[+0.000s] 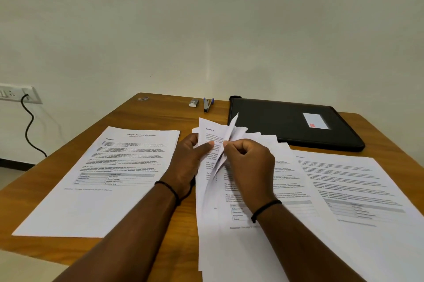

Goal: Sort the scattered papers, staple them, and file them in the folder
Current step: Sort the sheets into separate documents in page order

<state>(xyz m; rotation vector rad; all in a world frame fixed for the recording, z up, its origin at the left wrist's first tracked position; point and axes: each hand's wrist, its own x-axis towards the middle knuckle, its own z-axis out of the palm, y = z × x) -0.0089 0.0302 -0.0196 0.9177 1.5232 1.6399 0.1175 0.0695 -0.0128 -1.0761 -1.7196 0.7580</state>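
A fanned stack of printed papers (pixel 229 242) lies in the middle of the wooden table (pixel 160 116). My left hand (pixel 185 162) holds its left side, thumb on the top sheet. My right hand (pixel 249 162) pinches the lifted edges of several sheets. A single printed page (pixel 110 173) lies flat to the left. More pages (pixel 358 190) spread out to the right. A closed black folder (pixel 286 123) with a white label lies at the back right. A small stapler (pixel 208 105) stands at the far edge.
A small grey box (pixel 193 102) sits beside the stapler. A tiny metal object (pixel 143 98) lies near the far left corner. A wall socket (pixel 16 94) with a black cable (pixel 29 128) is on the left wall. The table's left edge runs diagonally.
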